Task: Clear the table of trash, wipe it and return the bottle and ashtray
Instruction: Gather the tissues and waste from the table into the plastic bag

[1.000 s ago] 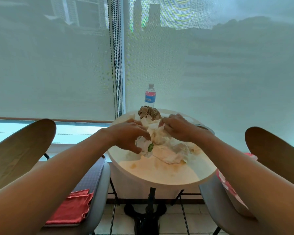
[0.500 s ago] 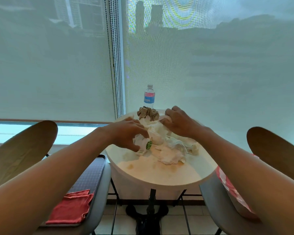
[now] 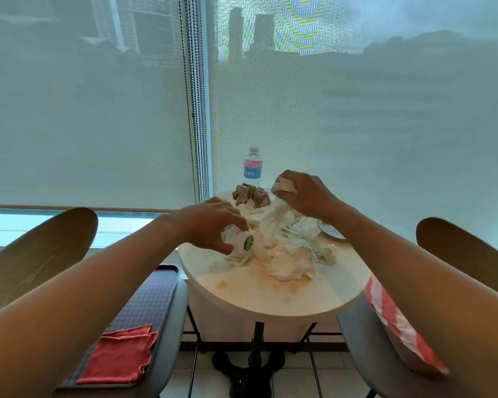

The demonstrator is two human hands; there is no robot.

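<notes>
Your left hand [image 3: 213, 222] sits just left of the frame's centre, fingers curled round a crumpled white paper cup with a green round logo [image 3: 236, 239], which lies on its side at the left edge of the trash. Your right hand [image 3: 305, 193] is raised a little above the round pale stone-look counter [image 3: 256, 297], its fingers closed on a wad of off-white tissue [image 3: 283, 185]; thin white plastic stretches from under that hand down into the heap.

The heap itself, a loose pile of crumpled white tissues and thin plastic wrap [image 3: 285, 248], covers the middle of the counter. Behind it, toward the window, lies a lump of crumpled brown-grey paper [image 3: 250, 193]. The clear plastic water bottle with a blue and red label [image 3: 252, 166] stands upright at the far edge of the counter, just behind that brown lump. At the right of the heap, partly hidden by your right forearm, a sliver of a round dish with a dark rim [image 3: 331, 232] shows; you cannot tell from here whether it is the ashtray. Orange-brown stains mark the near part of the counter.

In the lower left of the frame, a folded red cloth [image 3: 121, 354] lies on a dark checked tray [image 3: 144, 300] on a grey chair seat [image 3: 170, 326].
</notes>
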